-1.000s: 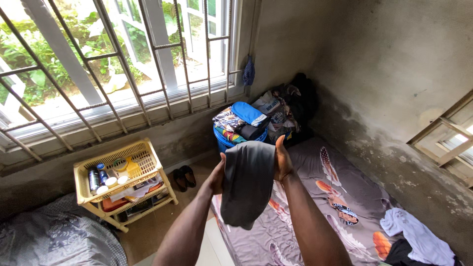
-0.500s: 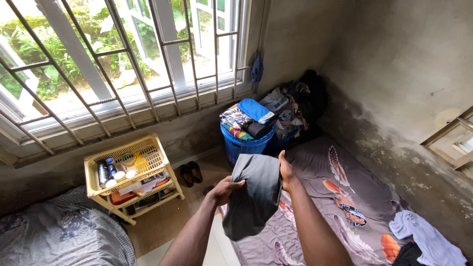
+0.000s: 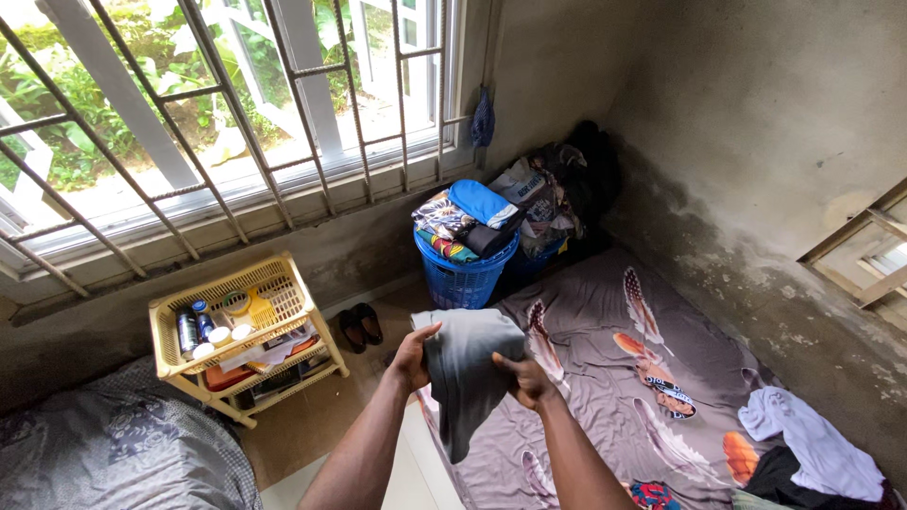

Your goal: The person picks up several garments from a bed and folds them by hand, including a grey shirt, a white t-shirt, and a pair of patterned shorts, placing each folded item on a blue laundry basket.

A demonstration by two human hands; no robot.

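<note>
A grey cloth garment [image 3: 465,370] hangs folded between both of my hands, held above the edge of a mattress. My left hand [image 3: 413,357] grips its upper left edge with the fingers curled over the fabric. On the right side my right hand [image 3: 525,380] pinches the cloth lower down, thumb on top. The garment's lower end droops toward the grey bedsheet with feather print [image 3: 605,378].
A blue laundry basket [image 3: 463,279] heaped with folded clothes stands by the wall, more clothes piled behind it. A yellow plastic rack [image 3: 236,326] with bottles stands left, black shoes [image 3: 357,326] beside it. A white cloth [image 3: 812,449] lies on the sheet. Barred window above.
Both hands have come down with the grey garment. My right hand dropped from the raised top edge to a lower grip, folding the cloth over.
</note>
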